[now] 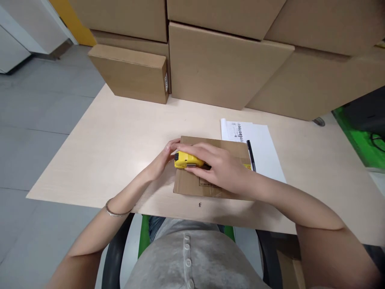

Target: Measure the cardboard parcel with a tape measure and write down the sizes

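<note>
A small flat cardboard box (192,185) lies on the light wooden table (114,140) in front of me. My right hand (215,162) is closed around a yellow box cutter (185,159) and presses it onto the box top near its left edge. My left hand (164,158) rests against the box's left edge with its fingers curled on the corner, right beside the cutter's tip. A yellow strip shows on the box just right of my right hand.
A white printed sheet (261,146) with a black pen (250,154) on it lies right of the box. Large cardboard boxes (222,64) are stacked along the table's far side, a smaller one (132,74) at far left. Green object (357,136) at right.
</note>
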Motion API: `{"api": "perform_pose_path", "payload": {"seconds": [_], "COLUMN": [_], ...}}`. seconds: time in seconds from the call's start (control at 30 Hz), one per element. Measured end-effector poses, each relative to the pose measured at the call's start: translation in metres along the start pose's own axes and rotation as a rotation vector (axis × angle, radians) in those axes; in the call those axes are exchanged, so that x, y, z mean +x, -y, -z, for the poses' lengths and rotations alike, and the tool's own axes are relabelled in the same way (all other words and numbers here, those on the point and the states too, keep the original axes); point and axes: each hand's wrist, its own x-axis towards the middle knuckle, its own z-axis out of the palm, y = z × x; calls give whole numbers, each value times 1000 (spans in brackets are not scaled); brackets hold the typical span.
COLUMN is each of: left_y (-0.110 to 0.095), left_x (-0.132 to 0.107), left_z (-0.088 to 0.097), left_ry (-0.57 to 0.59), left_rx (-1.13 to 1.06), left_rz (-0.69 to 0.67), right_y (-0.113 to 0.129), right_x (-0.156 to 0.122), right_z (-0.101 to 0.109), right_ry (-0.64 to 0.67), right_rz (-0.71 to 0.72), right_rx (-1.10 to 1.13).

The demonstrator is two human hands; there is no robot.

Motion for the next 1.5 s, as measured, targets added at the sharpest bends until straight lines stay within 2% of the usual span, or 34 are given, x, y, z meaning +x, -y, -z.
{"api": "perform_pose_path", "payload": {"seconds": [0.07,0.17,0.33,0.4,0.5,0.6,0.9,1.0,1.1,1.2,1.33,1.5], "left_y": [-5,-12,-13,-11,-8,-7,-9,-9,-9,-9,-13,-12], "left_x": [0,-2,-2,-1,0,1,1,1,1,1,1,-1], "left_z": [1,4,7,8,10,12,12,12,13,13,14,13], "left_ry": [60,125,146,159,169,164,153,160,157,171,170,146], "left_rx": [87,228,247,257,259,234,224,237,237,228,241,275], "left_rz": [-49,-86,-72,-89,-110,-114,-118,-121,-132,-133,-106,-87], "right_y": [-2,-10,-35,-47,-58,-60,-54,-56,-55,-49,-37,-27], "right_x": [-1,-19,-86,-117,-152,-165,-162,-161,-158,-150,-113,-43], "right_z": [4,18,63,79,90,91,86,86,92,101,99,57], "right_ry": [17,1,-51,-135,-219,-237,-224,-211,-192,-136,-70,75], "right_rz": [17,-19,-141,-209,-287,-307,-373,-461,-548,-519,-410,-220], "right_rx": [-29,-51,-116,-165,-182,-179,-158,-199,-190,-144,-135,-71]}}
